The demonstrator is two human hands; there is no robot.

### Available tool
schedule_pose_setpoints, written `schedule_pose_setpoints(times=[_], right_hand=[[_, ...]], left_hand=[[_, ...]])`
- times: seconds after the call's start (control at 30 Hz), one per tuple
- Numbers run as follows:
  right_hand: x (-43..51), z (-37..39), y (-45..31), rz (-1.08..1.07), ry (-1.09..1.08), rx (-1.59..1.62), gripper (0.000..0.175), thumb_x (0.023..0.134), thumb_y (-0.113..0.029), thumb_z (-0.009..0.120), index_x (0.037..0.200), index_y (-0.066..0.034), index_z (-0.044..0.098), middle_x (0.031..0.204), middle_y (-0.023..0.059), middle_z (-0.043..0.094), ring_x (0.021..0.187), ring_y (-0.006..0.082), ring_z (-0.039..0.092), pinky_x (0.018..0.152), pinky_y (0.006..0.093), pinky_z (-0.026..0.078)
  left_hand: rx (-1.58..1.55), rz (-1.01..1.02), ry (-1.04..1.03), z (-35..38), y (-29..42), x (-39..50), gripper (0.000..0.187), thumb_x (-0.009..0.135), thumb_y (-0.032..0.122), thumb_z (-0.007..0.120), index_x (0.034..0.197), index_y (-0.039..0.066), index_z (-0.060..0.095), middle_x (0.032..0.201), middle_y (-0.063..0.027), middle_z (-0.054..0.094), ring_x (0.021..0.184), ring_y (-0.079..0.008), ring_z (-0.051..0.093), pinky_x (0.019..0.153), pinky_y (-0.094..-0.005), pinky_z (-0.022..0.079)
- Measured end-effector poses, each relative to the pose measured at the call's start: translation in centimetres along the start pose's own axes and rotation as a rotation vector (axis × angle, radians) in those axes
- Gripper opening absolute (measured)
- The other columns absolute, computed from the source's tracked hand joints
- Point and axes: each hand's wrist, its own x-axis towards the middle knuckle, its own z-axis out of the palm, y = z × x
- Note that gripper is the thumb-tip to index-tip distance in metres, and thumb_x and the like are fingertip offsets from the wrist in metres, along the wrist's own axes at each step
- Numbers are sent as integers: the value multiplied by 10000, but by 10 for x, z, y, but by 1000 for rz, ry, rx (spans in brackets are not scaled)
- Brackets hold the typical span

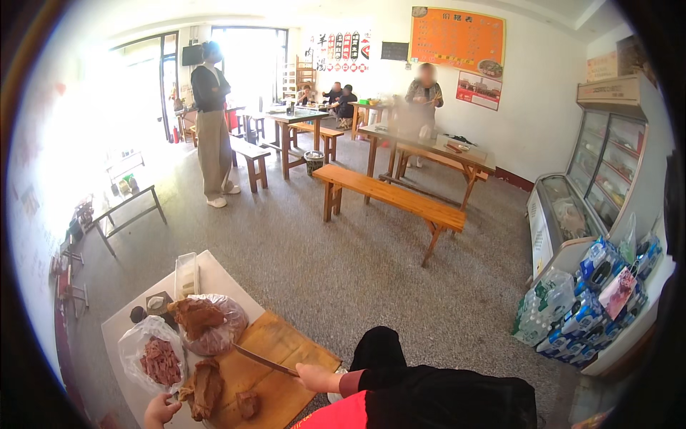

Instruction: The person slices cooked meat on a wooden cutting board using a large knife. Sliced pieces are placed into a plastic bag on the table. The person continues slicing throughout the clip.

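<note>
My right hand (316, 377) grips a large kitchen knife (263, 360), its blade reaching left above a wooden cutting board (289, 343). At the bottom edge, my left hand (159, 411) is beside a big piece of cooked meat (206, 390) on the board's left part; I cannot tell whether the fingertips touch it. A smaller meat chunk (248, 404) lies to its right. Sliced meat (161, 361) fills an open plastic bag (128, 351) on the left. Behind the board, another large cooked piece (197, 317) rests on a bulging plastic bag (228, 316).
The white tabletop (214, 273) also carries a clear plastic container (186, 276) and a tissue box (158, 304). A wooden bench (391, 195) stands ahead. One person (210, 123) stands left, another (425, 96) behind a table. Bottled-water packs (581, 311) sit by the display fridge (605, 155).
</note>
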Motion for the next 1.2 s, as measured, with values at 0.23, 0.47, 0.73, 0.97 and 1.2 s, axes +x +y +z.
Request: schedule_pose_setpoints(times=[0.23, 0.47, 0.73, 0.97, 1.2], right_hand=[[-2, -1, -3, -33, -16, 36, 293, 927, -280, 591, 970, -4, 503, 863, 261, 649, 831, 466, 622, 724, 532, 481], [1, 7, 14, -46, 47, 6, 302, 923, -283, 600, 953, 0, 502, 815, 258, 646, 778, 459, 626, 685, 527, 482], [1, 7, 3, -44, 17, 30, 260, 917, -249, 588, 969, -2, 527, 861, 260, 659, 826, 458, 636, 714, 536, 484], [1, 7, 2, -58, 43, 41, 249, 911, -234, 599, 976, -6, 523, 872, 257, 655, 834, 460, 628, 722, 532, 480], [-4, -1, -4, -33, 5, 56, 299, 925, -270, 604, 979, 9, 512, 864, 274, 649, 828, 475, 622, 712, 540, 476]], left_hand=[[91, 140, 4, 8, -24, 7, 514, 905, 360, 675, 1298, 45, 571, 960, -122, 681, 784, -196, 615, 721, -370, 504], [-24, -104, 14, 0, 24, -3, 607, 739, 272, 801, 1240, 1, 590, 896, -141, 710, 761, -242, 684, 673, -352, 542], [93, 217, 5, 9, -27, 19, 428, 909, 307, 659, 1220, 18, 600, 854, -87, 657, 714, -180, 576, 670, -352, 484], [100, 204, 17, 8, -29, 18, 417, 910, 319, 659, 1194, 19, 605, 813, -81, 643, 697, -177, 569, 653, -344, 476], [99, 177, -18, 4, -4, -2, 438, 912, 301, 660, 1245, 32, 570, 866, -98, 654, 754, -187, 591, 683, -351, 483]])
